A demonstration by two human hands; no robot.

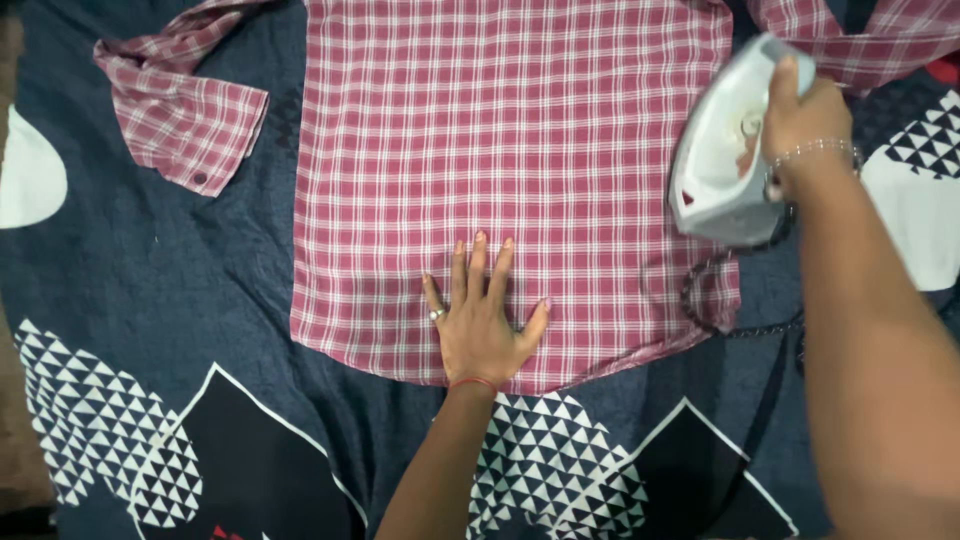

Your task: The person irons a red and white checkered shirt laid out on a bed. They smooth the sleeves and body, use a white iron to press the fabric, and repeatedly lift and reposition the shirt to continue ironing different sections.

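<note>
A red and white checked shirt lies spread flat, back up, on a dark blue patterned cloth. My left hand rests flat on the shirt's lower hem with the fingers spread; it wears a ring and a red thread at the wrist. My right hand, with a bracelet, grips the handle of a white and grey electric iron at the shirt's right edge. The iron sits tilted, its pointed end toward the top right. One cuffed sleeve lies out to the left.
The iron's dark cord loops over the shirt's lower right corner and runs off right. The other sleeve stretches to the top right. White shapes and triangle patterns mark the cloth. A brown surface borders the left edge.
</note>
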